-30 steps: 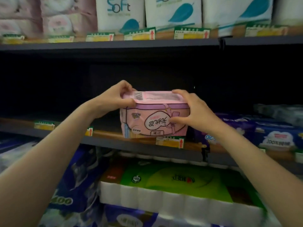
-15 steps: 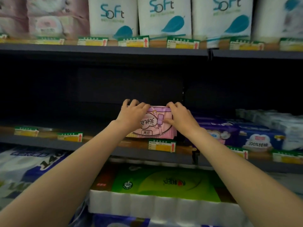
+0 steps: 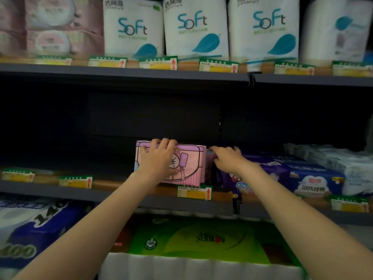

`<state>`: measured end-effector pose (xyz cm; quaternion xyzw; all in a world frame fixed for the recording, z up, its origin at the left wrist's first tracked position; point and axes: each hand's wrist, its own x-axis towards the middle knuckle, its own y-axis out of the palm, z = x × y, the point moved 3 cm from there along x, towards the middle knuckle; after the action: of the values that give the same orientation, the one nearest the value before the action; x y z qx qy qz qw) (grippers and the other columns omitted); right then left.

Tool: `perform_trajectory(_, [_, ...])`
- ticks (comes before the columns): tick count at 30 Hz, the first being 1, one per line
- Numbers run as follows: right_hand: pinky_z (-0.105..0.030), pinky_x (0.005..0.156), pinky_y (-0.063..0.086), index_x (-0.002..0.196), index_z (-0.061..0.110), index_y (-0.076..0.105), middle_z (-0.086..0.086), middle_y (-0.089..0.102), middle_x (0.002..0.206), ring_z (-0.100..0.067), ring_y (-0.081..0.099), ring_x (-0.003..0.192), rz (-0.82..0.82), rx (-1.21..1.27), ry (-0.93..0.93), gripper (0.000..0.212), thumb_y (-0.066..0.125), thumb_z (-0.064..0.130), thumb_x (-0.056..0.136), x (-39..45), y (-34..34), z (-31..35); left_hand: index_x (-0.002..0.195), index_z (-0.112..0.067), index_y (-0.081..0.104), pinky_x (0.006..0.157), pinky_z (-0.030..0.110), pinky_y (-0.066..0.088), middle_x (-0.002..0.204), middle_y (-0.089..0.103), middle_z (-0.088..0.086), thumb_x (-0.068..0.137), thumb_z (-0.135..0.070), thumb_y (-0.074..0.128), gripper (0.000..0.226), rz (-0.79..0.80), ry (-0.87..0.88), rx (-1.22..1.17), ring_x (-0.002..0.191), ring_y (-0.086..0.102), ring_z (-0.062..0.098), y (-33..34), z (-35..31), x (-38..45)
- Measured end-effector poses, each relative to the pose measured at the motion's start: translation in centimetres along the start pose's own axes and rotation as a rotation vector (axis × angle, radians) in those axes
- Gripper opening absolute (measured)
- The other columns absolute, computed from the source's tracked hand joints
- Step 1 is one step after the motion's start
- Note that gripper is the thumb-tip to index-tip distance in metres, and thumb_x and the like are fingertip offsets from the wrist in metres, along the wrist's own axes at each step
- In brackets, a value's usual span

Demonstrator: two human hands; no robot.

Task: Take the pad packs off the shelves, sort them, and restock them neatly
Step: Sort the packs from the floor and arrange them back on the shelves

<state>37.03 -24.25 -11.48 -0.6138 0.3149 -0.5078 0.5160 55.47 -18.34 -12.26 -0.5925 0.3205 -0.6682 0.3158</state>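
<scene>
Pink pad pack (image 3: 189,164) stands upright on the middle shelf (image 3: 121,196), near its front edge, just above a yellow price tag (image 3: 194,192). At its 9 o'clock the shelf is dark and bare. The left hand (image 3: 158,158) lies against the pack's front face, its fingers (image 3: 165,142) curled over the top edge and clamped on it. The right hand (image 3: 227,158) is at the pack's 3 o'clock, in the gap between the pack and the purple packs (image 3: 252,174) lying flat there; its fingers are blurred, and I cannot tell whether they hold anything. White "Soft" tissue packs (image 3: 193,27) line the shelf at 12 o'clock. A green-topped pack of toilet rolls (image 3: 201,243) sits on the shelf at 6 o'clock.
</scene>
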Motion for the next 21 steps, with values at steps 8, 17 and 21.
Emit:
perform_trajectory(8, [-0.059,0.111,-0.006,0.149,0.015,0.021,-0.010,0.014,0.157,-0.023,0.004,0.146,0.271,-0.087,0.078,0.067,0.035,-0.003,0.086,2.1,1.1,2.5,0.141,-0.026,0.023,0.104,0.041,0.031,0.143,0.030,-0.004,0.080,-0.045,0.066,0.078,-0.010,0.000,0.000,0.133,0.026,0.021,0.0,2.0,-0.1])
perform_trajectory(17, [-0.058,0.112,0.000,0.133,0.015,0.046,-0.009,0.052,0.130,-0.030,0.035,0.129,-0.083,-0.057,0.172,0.045,0.041,0.007,0.090,-0.4,-1.6,-1.7,0.145,-0.021,0.019,0.106,0.044,0.033,0.146,0.028,0.000,0.087,-0.026,0.062,0.072,0.096,0.067,0.058,0.134,0.026,0.023,2.8,1.2,2.8])
perform_trajectory(21, [-0.057,0.113,0.000,0.133,0.021,0.048,-0.005,0.053,0.131,-0.027,0.042,0.127,0.005,-0.136,0.202,0.039,0.039,0.036,0.098,-1.6,-1.2,-4.1,0.147,-0.030,0.014,0.108,0.053,0.024,0.153,0.018,0.002,0.089,-0.032,0.058,0.073,0.231,0.042,0.075,0.139,0.016,0.033,5.1,-0.1,4.3])
